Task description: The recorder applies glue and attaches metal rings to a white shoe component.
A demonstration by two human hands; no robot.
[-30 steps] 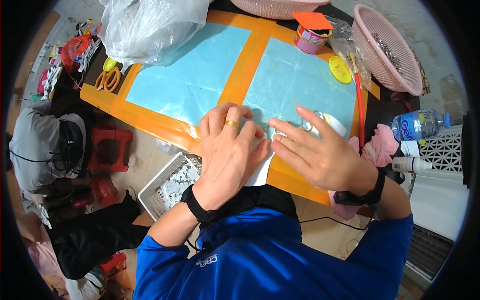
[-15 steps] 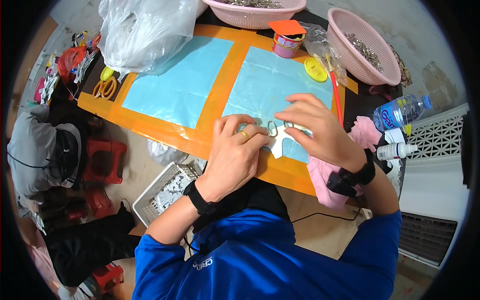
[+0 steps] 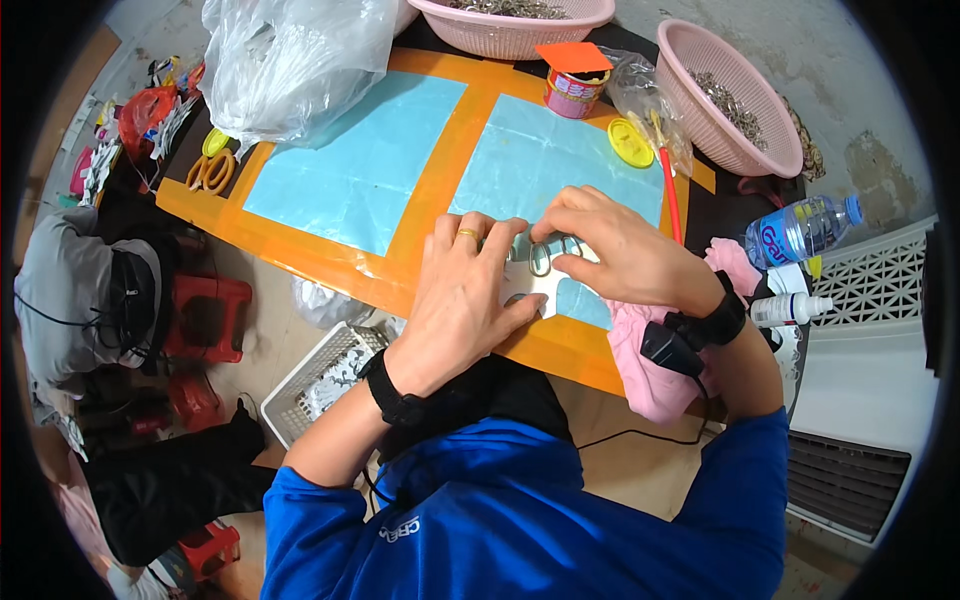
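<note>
On the near part of the light-blue sheet lies a white flat piece (image 3: 517,280) with a cut-out edge, partly covered by my hands. Oval metal rings stand at its far side; one metal ring (image 3: 540,262) shows plainly, others are half hidden by fingers. My left hand (image 3: 460,290) rests over the white piece's left side, thumb and index finger spread wide, the thumb lying on its near part. From the right, my right hand (image 3: 625,250) has its bent thumb and index finger closed about the rings.
Beyond my hands are a red-lidded tub (image 3: 575,85), a yellow lid (image 3: 630,142), a red-handled brush (image 3: 670,195) and pink baskets (image 3: 685,120) of metal parts. Plastic bags (image 3: 290,70) and orange scissors (image 3: 212,172) sit left. A pink cloth (image 3: 645,365) and bottle (image 3: 800,230) are right.
My right hand has come down and left onto the rings, its fingers closing. My left thumb has spread away from its index finger onto the white piece, which has shifted slightly left.
</note>
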